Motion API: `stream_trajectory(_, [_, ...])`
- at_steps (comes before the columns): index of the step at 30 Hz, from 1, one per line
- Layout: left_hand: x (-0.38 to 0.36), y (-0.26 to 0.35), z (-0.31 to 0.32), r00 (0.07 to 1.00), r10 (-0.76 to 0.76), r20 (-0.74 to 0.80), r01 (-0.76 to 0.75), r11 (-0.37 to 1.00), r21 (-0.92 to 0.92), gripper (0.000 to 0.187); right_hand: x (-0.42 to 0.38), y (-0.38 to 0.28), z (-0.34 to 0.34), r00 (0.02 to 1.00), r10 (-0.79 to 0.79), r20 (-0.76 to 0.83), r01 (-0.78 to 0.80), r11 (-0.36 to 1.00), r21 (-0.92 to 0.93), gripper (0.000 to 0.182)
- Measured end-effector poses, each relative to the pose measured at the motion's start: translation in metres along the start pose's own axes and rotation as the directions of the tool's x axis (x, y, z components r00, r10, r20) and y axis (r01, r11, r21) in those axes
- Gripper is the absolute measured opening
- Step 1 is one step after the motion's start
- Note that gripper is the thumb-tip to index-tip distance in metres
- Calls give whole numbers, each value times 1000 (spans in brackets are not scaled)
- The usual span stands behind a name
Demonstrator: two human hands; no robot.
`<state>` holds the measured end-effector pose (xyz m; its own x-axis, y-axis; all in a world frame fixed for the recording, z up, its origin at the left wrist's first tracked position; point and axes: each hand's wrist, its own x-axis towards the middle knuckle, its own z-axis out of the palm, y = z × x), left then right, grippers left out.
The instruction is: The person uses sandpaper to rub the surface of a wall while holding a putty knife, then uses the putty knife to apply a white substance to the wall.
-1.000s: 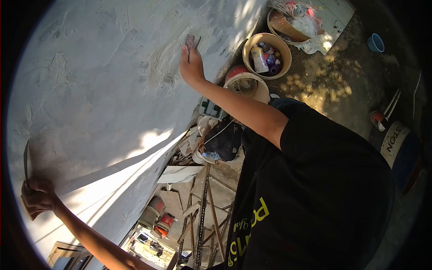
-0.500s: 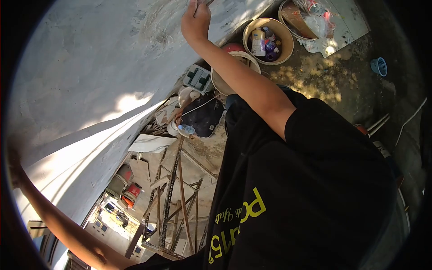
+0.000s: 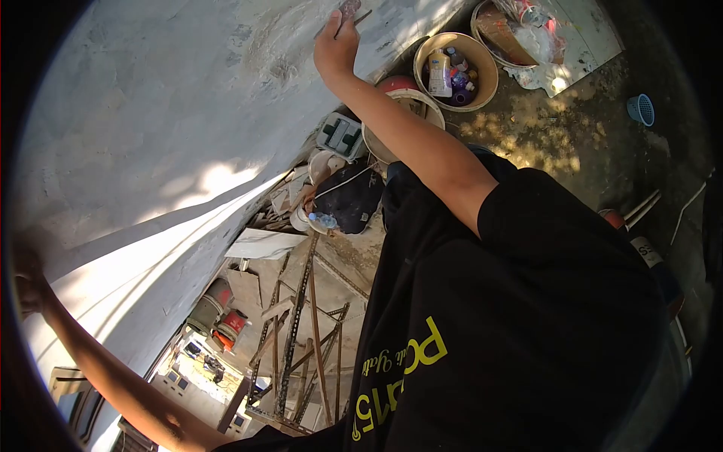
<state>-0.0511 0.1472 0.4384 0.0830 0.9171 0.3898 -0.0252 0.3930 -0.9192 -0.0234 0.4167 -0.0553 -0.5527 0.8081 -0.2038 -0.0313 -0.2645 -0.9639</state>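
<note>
My right hand (image 3: 337,49) is at the top centre, near the grey wall (image 3: 173,90). Its fingers are closed round a thin flat tool (image 3: 363,16), seen nearly edge-on, with a brownish part at the top. Rough, uneven patches mark the wall beside this hand. At the far left edge, my left hand (image 3: 28,286) is by the wall, dark and distorted; its fingers cannot be made out clearly, nor whether they hold anything.
Buckets (image 3: 488,79), one holding bottles, stand along the wall's foot. Near them are a grey-green case (image 3: 340,135), a black bag (image 3: 350,200) and a water bottle (image 3: 324,220). A metal frame (image 3: 290,331) stands lower down. A blue basket (image 3: 641,110) is at right.
My right hand sits slightly lower and further right in the view, with more of the tool showing. The surroundings have also shifted slightly right.
</note>
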Motion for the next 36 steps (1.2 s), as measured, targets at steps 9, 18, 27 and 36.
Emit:
stream_trajectory(9, [-38,-33,25,998,-6,-60,9,999,47,28,-11,-33,-9,991,63,119,-62,998,-11,39])
stream_trajectory(18, [-22,-9,9,988,-142,-55,136,985,-111,22,3,-85,-25,996,24,90,-26,1000,18,40])
stream_trajectory(27, [-18,0,1,982,-189,-17,187,978,-92,24,13,-78,-42,974,-20,227,18,1000,9,47])
stream_trajectory(36, [-10,8,-4,981,-192,-10,190,978,-88,26,40,-83,-40,987,150,53,-157,975,156,41])
